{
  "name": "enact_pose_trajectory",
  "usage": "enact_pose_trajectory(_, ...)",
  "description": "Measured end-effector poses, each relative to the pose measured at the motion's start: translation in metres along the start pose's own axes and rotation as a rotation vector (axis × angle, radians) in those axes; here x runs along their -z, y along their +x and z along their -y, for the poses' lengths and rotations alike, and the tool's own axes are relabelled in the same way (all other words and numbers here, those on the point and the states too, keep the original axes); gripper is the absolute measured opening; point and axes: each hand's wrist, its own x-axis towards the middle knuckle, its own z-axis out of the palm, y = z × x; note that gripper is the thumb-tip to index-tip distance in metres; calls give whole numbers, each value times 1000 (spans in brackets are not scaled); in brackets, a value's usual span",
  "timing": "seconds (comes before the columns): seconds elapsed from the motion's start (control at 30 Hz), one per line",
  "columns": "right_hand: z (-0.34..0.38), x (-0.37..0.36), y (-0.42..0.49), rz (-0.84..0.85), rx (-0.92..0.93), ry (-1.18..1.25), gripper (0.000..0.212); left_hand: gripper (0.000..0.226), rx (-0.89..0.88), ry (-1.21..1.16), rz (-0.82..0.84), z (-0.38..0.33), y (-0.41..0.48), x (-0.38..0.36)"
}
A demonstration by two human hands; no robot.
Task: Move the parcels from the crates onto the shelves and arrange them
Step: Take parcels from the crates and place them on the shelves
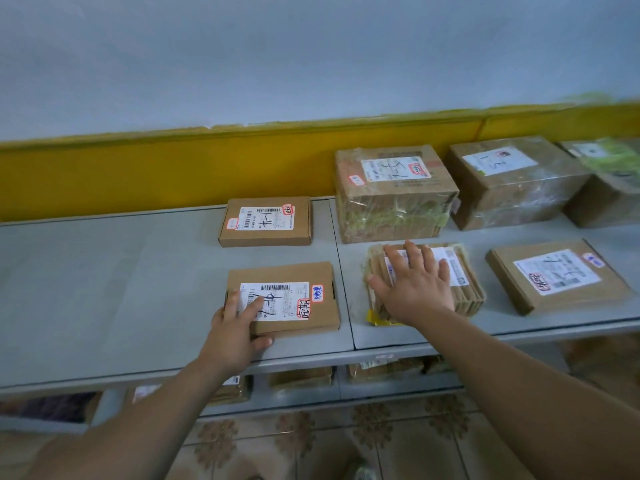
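Seven parcels (394,188) on the top shelf (104,289), rightmost parcel (609,195) cut off and blurred. Left hand (232,334) pinching a flat parcel (294,292); right hand (415,289) spread on a taped parcel (465,285).

The small parcel (265,221) lies behind the front parcel (291,303) on the shelf (104,289).
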Motion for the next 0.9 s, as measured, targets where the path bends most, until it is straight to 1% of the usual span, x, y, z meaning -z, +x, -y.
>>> enact_pose_trajectory(0.17, -1, -2, 0, -6, 27, 21, 92, 80, 13, 55, 11, -1, 0, -1)
enact_pose_trajectory(0.33, -2, 5, 0, 49, 35, 14, 82, 88, 15, 76, 66, -4, 0, 18)
enact_pose_trajectory(0.43, 4, 20, -1, 90, 16, 14, 78, 86, -10, 53, 43, 0, -8, 37)
enact_pose_trajectory(0.5, 19, 32, -3, 82, 36, -27, 78, 83, -24, 17, 34, 7, -18, 54)
enact_pose_trajectory(0.57, 48, 42, -9, 42, 101, -68, 77, 80, -7, 4, 2, 19, -34, 73)
enact_pose_trajectory(0.67, 117, 51, -28, 24, 235, -101, 75, 73, 27, -11, -65, 54, -70, 100)
enact_pose_trajectory(0.83, 268, 40, -86, 35, 535, -138, 71, 70, 85, -3, -133, 148, -153, 142)
enact_pose_trajectory(0.9, 331, 28, -116, 31, 668, -186, 69, 71, 130, 39, -147, 192, -191, 157)
